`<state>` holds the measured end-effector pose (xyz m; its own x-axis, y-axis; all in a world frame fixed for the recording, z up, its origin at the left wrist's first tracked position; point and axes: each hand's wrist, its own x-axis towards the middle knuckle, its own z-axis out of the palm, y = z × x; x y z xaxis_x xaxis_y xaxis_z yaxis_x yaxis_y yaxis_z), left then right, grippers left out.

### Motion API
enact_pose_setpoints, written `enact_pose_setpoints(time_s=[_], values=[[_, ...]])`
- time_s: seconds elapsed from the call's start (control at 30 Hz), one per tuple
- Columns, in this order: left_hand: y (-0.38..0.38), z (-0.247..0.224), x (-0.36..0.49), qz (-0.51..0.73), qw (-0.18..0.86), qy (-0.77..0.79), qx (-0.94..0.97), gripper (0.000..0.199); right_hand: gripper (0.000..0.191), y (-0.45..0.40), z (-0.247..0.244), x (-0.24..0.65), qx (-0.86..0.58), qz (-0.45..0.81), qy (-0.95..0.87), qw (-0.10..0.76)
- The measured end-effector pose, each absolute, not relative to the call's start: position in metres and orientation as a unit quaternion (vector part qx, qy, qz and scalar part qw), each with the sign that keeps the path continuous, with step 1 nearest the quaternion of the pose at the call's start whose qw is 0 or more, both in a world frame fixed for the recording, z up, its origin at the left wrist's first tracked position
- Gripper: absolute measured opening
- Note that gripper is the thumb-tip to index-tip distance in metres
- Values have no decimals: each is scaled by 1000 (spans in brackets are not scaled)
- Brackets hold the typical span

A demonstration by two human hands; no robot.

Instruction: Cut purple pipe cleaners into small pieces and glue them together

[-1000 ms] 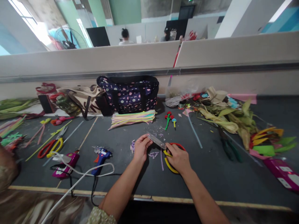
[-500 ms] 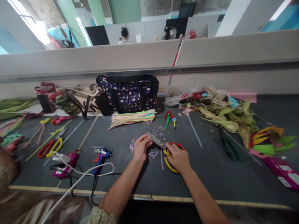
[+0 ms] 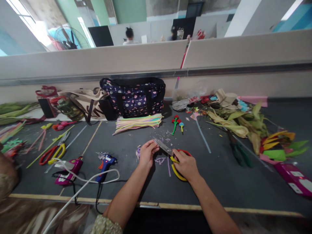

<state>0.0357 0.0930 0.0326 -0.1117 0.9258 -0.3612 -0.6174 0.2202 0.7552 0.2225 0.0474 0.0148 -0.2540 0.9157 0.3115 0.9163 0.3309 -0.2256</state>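
Note:
My right hand is closed round the red and yellow handles of a pair of scissors, whose blades point up and left. At the blade tips, my left hand pinches thumb against fingers; whatever lies in the pinch is too small or hidden to name. Below the blades lie short purple pieces and a thin purple strip. More purple bits sit left of my left hand, and fine purple clippings are scattered beyond the blades.
A bundle of pastel pipe cleaners lies before a dark patterned bag. Red and green pipe-cleaner flowers are nearby. Left are a blue glue gun, cables and other scissors; right, pliers and dried husks. Another person's arm shows at far left.
The scissor blades look slightly more parted at the tips or turned a little. Both hands stay in nearly the same place; the whole view has shifted slightly.

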Motion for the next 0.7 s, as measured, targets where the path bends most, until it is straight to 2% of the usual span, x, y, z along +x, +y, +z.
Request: enact_pose_setpoints(time_s=[0.27, 0.7], values=[[92, 33, 36, 596, 646, 443, 173, 30, 30, 46, 15, 223, -580, 30, -790, 196], [92, 30, 37, 596, 648, 447, 155, 26, 32, 47, 22, 220, -595, -8, -785, 172]])
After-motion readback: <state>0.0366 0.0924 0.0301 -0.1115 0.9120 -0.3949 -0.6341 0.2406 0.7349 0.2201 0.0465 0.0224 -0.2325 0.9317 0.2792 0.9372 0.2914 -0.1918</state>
